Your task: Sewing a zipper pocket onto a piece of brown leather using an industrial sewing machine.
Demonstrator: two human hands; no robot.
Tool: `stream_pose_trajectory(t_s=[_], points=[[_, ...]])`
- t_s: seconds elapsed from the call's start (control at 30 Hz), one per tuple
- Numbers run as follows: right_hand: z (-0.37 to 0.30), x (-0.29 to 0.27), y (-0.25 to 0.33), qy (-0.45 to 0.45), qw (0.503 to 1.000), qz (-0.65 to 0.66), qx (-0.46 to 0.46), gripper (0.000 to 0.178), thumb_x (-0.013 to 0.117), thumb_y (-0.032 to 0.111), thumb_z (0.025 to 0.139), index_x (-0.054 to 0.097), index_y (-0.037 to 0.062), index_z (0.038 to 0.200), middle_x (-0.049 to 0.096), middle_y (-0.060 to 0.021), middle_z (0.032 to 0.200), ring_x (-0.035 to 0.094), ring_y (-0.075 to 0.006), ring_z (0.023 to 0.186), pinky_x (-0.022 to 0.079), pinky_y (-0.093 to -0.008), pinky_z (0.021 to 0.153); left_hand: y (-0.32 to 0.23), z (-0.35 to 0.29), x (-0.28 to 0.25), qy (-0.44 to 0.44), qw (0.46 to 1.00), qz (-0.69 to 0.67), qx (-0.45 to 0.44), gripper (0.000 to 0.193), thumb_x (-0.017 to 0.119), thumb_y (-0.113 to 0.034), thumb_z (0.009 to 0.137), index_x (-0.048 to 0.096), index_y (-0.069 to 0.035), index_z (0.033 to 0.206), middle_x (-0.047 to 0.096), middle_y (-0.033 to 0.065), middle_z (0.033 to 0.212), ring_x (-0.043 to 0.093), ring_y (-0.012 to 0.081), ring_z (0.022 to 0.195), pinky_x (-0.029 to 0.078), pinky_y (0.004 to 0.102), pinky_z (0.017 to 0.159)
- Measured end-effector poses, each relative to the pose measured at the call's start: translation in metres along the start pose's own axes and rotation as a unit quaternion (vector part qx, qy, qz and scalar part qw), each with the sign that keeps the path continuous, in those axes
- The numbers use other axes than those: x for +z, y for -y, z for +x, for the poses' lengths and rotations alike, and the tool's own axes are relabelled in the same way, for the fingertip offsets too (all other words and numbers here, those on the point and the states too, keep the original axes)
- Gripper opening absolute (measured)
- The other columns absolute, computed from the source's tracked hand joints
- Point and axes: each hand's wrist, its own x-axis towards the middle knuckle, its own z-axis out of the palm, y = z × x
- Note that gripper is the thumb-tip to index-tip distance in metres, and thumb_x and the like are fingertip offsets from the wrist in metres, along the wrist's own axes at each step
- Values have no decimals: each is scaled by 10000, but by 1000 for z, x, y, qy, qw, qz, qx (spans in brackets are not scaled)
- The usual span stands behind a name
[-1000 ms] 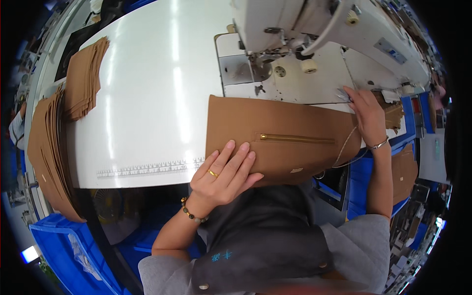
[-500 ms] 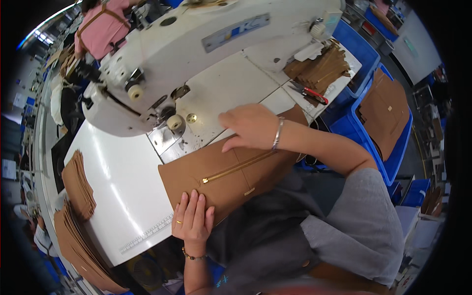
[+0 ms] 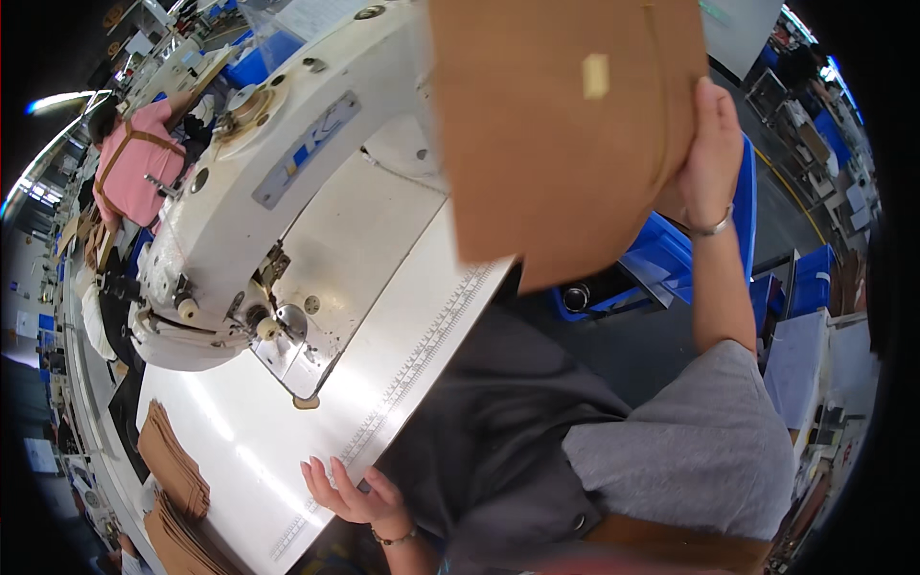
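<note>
A large brown leather-like panel (image 3: 565,163) is held up at the upper right, slightly blurred. It carries a small pale tag and a long narrow line near one side. My right hand (image 3: 711,153) grips its right edge, thumb and fingers closed on it. Over the front edge of the white table (image 3: 383,393), my left hand (image 3: 356,494) rests with fingers apart and nothing in it. A white sewing machine (image 3: 216,230) stands to the left of the panel, its needle area in plain sight.
Brown cut pieces lie in an upper stack (image 3: 172,460) and a lower stack (image 3: 182,537) at the table's left. A blue bin (image 3: 661,240) stands at the right, partly behind the panel. A person in pink (image 3: 134,182) sits beyond the machine.
The zippered brown panel has left the table in front of the machine. My right hand has swung up and right, now holding up a brown panel. My left hand has come off the zippered panel.
</note>
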Motion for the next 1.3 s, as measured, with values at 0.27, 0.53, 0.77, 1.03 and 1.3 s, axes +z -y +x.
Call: stream_pose_trajectory(t_s=[0.27, 0.53, 0.77, 1.03, 1.3], points=[[92, -223, -70, -190, 733, -653, 5, 438, 727, 379, 1003, 723, -41, 1128, 754, -160, 1038, 717, -263, 938, 553, -367, 831, 0, 4, 6, 5, 1000, 22, 11, 390, 553, -248, 1085, 654, 30, 1340, 595, 258, 1444, 552, 469, 1367, 460, 581, 1126], [44, -70, -112, 285, 777, -521, -207, 173, 699, 178, 966, 726, 76, 1104, 734, -108, 1083, 708, -332, 964, 565, -416, 830, -3, 6, 3, 38, 999, 28, 6, 368, 566, -217, 1068, 669, 29, 1321, 612, 238, 1429, 540, 471, 1378, 447, 584, 1132], [43, 28, -123, 369, 727, -488, -310, 289, 661, 55, 893, 735, 121, 1164, 753, -43, 1119, 714, -296, 1002, 591, -416, 845, -3, 4, 2, 50, 998, 24, -9, 353, 568, -202, 1060, 676, 34, 1300, 640, 240, 1385, 531, 491, 1379, 441, 584, 1129], [53, 30, -91, 342, 749, -466, -325, 212, 631, 58, 940, 738, 85, 1121, 761, -89, 1105, 729, -305, 1006, 588, -413, 846, -6, 10, 2, 69, 997, 27, -14, 342, 589, -229, 1055, 698, 25, 1256, 652, 229, 1376, 538, 487, 1371, 433, 581, 1132], [-49, 96, -2, 428, 702, -250, -512, 324, 744, -16, 777, 732, 32, 1097, 757, -136, 1149, 744, -308, 1007, 609, -391, 845, -12, 44, -17, 247, 957, -63, -136, 507, 762, -212, 924, 638, -66, 1393, 612, 145, 1476, 520, 406, 1419, 352, 584, 1185]])
